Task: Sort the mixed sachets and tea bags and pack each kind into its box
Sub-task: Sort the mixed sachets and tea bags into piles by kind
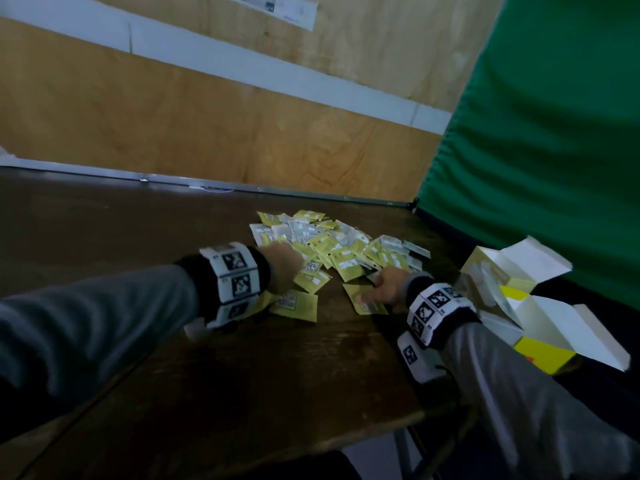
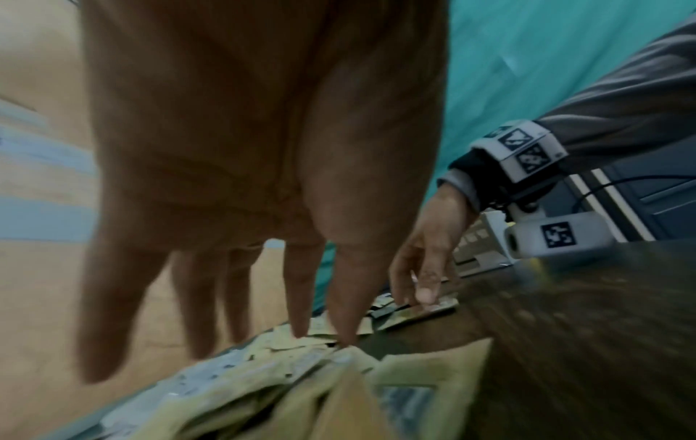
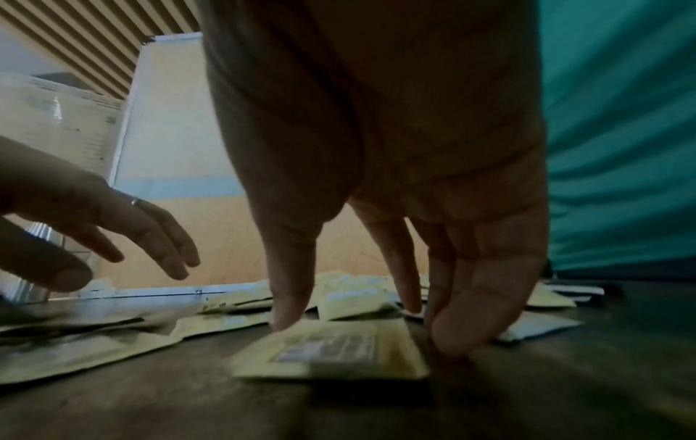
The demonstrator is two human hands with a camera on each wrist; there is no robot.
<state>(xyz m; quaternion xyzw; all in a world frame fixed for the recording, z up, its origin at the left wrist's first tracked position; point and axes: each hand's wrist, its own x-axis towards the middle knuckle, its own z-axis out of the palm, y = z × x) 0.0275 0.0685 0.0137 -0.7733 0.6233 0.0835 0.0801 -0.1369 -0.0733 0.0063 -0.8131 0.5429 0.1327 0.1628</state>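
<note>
A loose pile of yellow sachets [image 1: 346,261] and white ones [image 1: 298,233] lies on the dark wooden table [image 1: 242,375]. My left hand [image 1: 287,265] hovers over the pile's near left side, fingers straight and spread, tips just touching the top sachets [image 2: 301,345]; it holds nothing. My right hand [image 1: 381,284] reaches down at the pile's near right edge. Its thumb [image 3: 288,297] and fingertips [image 3: 459,327] touch the edges of one yellow sachet [image 3: 331,351] that lies flat on the table, apart from the pile.
Two open cardboard boxes stand at the table's right edge: a pale one [image 1: 498,268] farther back and a bright yellow one [image 1: 547,351] nearer, flaps up. A green curtain [image 1: 554,133] hangs behind them. A plywood wall [image 1: 207,126] backs the table.
</note>
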